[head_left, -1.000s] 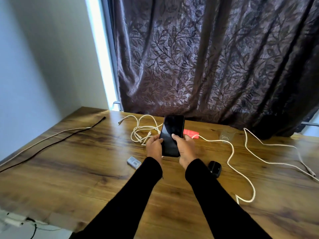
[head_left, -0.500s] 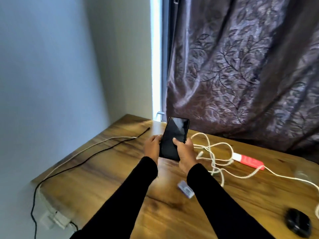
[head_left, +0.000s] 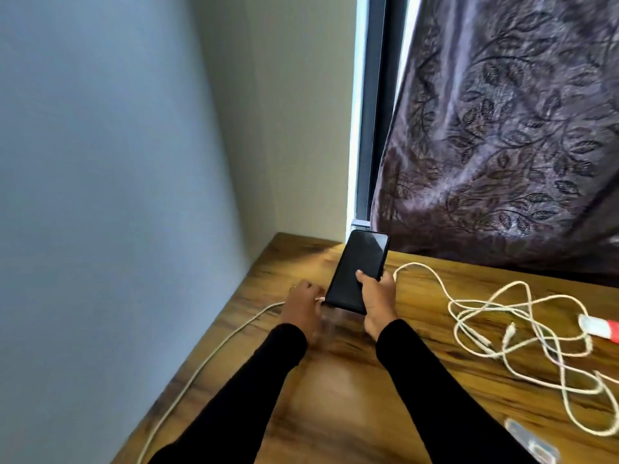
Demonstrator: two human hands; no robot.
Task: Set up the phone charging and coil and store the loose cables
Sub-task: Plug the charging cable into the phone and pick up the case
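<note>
2 hands (head_left: pixel 376 298) | R grips flat glossy phone (head_left: pixel 356 269) | woodgrain desk (head_left: pixel 335 390)

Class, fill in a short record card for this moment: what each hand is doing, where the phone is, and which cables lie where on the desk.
right hand: grips the phone's lower end, thumb on the dark screen
phone: lifted, tilted, screen off
left hand: fingers curled at the end of the white charging cable, beside the phone's bottom corner; blurred, plugging not confirmed
charging cable path: runs from the left hand along the desk's left edge
loose cables: white tangle, uncoiled, to the right
desk: wooden
curtain: dark, leaf pattern, behind
</note>
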